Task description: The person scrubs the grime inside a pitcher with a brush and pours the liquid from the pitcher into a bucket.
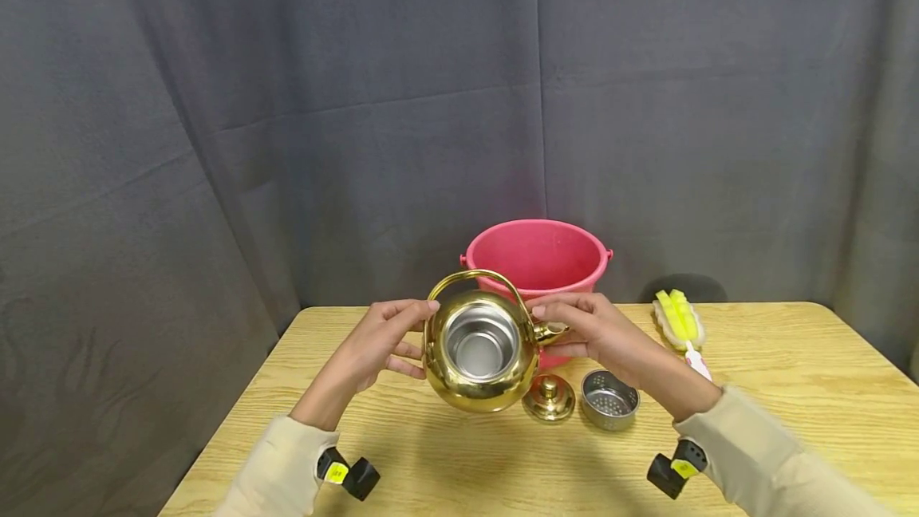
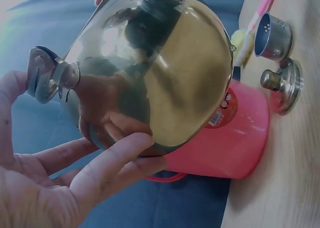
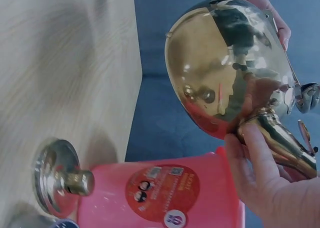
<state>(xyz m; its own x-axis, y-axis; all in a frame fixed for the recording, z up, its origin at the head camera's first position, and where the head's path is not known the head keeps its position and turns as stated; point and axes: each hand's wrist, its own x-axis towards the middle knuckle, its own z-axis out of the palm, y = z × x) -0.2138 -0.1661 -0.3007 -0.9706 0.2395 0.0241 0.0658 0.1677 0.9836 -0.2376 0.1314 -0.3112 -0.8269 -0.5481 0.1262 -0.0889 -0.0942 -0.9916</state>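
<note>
A shiny gold teapot [image 1: 448, 377] is held up above the table, its lidless mouth tipped toward me so the bare steel inside shows. My left hand [image 1: 380, 341] grips its left side, thumb up by the base of the arched handle [image 1: 470, 274]. In the left wrist view, the fingers [image 2: 120, 155] of that hand lie against the rounded body. My right hand [image 1: 603, 333] holds the spout side; the right wrist view shows its fingers around the root of the spout [image 3: 280, 138]. Below, on the table, sit the gold lid [image 1: 549, 399] and a perforated steel strainer [image 1: 610, 401].
A pink bucket [image 1: 596, 282] stands behind the teapot, with a red sticker [image 3: 162, 193] on its side. Farther right lies a yellow sponge brush [image 1: 678, 317] with a white and pink handle. Grey curtain [image 1: 402, 142] hangs behind the wooden table [image 1: 775, 389].
</note>
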